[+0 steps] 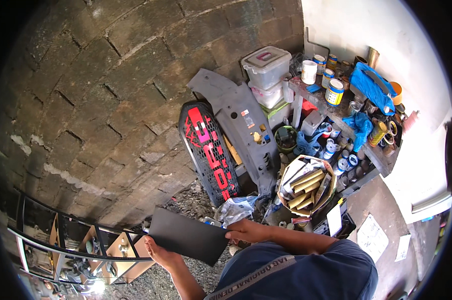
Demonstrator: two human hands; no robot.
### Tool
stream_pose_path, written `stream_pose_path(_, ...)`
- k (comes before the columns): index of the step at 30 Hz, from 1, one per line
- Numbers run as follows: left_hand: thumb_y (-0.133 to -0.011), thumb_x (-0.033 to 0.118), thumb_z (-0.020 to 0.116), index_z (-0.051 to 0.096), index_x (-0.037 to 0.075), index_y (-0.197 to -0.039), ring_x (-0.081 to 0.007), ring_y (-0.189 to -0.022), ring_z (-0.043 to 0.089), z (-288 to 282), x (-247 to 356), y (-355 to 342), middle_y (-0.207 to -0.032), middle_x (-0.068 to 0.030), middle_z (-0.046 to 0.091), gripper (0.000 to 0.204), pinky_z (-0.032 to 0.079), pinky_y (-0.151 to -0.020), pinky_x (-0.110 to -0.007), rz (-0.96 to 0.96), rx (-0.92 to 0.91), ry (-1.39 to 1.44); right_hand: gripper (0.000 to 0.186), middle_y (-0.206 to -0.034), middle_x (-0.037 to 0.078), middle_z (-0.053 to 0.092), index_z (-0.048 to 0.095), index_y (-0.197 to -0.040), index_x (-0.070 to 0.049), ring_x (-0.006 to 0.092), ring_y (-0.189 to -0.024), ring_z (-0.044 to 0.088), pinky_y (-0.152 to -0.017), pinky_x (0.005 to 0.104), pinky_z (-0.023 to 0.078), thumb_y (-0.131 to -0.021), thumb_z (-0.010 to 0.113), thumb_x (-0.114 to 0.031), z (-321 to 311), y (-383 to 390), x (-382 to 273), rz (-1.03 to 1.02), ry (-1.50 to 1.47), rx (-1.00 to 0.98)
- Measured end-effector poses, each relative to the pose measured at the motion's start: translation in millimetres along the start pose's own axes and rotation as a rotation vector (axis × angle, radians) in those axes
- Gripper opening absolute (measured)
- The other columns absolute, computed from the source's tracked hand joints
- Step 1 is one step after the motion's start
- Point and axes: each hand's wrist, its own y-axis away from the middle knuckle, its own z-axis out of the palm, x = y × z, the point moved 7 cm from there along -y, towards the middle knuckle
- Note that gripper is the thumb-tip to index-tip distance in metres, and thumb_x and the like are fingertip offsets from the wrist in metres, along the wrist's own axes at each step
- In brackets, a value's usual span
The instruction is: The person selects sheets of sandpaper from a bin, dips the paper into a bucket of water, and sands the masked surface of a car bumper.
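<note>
A flat, rectangular black sheet (186,235), matt like sandpaper, is held out in front of my body, slightly slanted. My left hand (160,251) grips its lower left corner, with the thumb along the edge. At the opposite short edge my right hand (247,231) pinches the upper right corner between thumb and fingers. Just behind the sheet lies crumpled clear plastic (237,211) on the gravelly ground.
A black grille with red lettering (212,155) and a grey panel (241,120) lean on the block wall (101,95). Right of them are a carton of cardboard tubes (292,170) and a bench (336,107) crowded with paint cans. A black-framed shelf (76,252) stands left.
</note>
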Motion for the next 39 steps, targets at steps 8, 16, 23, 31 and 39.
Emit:
stream_pose_path(8, -0.102, 0.034, 0.056, 0.063, 0.007, -0.111, -0.0212, -0.103, 0.064, 1.5, -15.9, 9.8, -0.108, -0.0042, 0.069, 0.029, 0.051, -0.091, -0.039, -0.143, -0.161, 0.060, 0.034, -0.112, 0.011, 0.060, 0.063, -0.108, 0.001, 0.0201, -0.106, 0.058, -0.087, 0.0374, 0.046, -0.105, 0.052, -0.031, -25.2, -3.2, 14.9, -0.193, -0.066, 0.292)
stream_pose_path(16, -0.093, 0.069, 0.050, 0.059, 0.001, -0.124, -0.0215, -0.102, 0.064, 19.6, -15.4, 15.7, -0.113, -0.0102, 0.069, 0.075, 0.049, -0.089, -0.035, -0.571, -0.684, 0.120, 0.031, -0.077, -0.008, 0.052, 0.067, -0.091, -0.002, 0.0016, -0.073, 0.044, -0.064, 0.0242, 0.038, -0.103, 0.057, -0.029, -66.0, 6.0, -8.2, 0.082, -0.246, 0.337)
stream_pose_path(23, -0.088, 0.055, 0.070, 0.063, -0.001, -0.118, -0.0103, -0.096, 0.058, 47.5, -9.7, 33.3, -0.105, -0.0045, 0.067, 0.064, 0.042, -0.091, -0.027, -0.220, -0.835, -0.583, 0.030, -0.064, -0.004, 0.047, 0.062, -0.083, 0.001, 0.0042, -0.062, 0.039, -0.055, 0.0294, 0.036, -0.101, 0.061, -0.023, -87.6, 18.4, -21.9, -0.004, 0.052, 0.305)
stream_pose_path(31, -0.093, 0.008, 0.065, 0.069, 0.003, -0.095, -0.0064, -0.080, 0.052, 8.7, -31.9, 20.2, -0.085, 0.0028, 0.061, 0.007, 0.042, -0.075, -0.024, -0.157, -0.530, -0.594, 0.020, -0.085, 0.002, 0.065, 0.067, -0.100, 0.002, 0.0057, -0.083, 0.055, -0.074, 0.0255, 0.047, -0.101, 0.061, -0.017, -81.4, 15.2, -35.1, -0.071, 0.003, 0.359)
stream_pose_path(39, -0.093, 0.002, 0.067, 0.069, 0.001, -0.095, -0.0095, -0.082, 0.060, 0.5, -44.4, 51.0, -0.087, -0.0032, 0.069, 0.004, 0.047, -0.076, -0.025, -0.054, -0.548, -0.807, 0.028, -0.104, 0.008, 0.071, 0.068, -0.113, 0.000, 0.0145, -0.097, 0.065, -0.088, 0.0303, 0.049, -0.097, 0.066, -0.022, -81.6, 8.5, 42.6, 0.114, 0.043, 0.276)
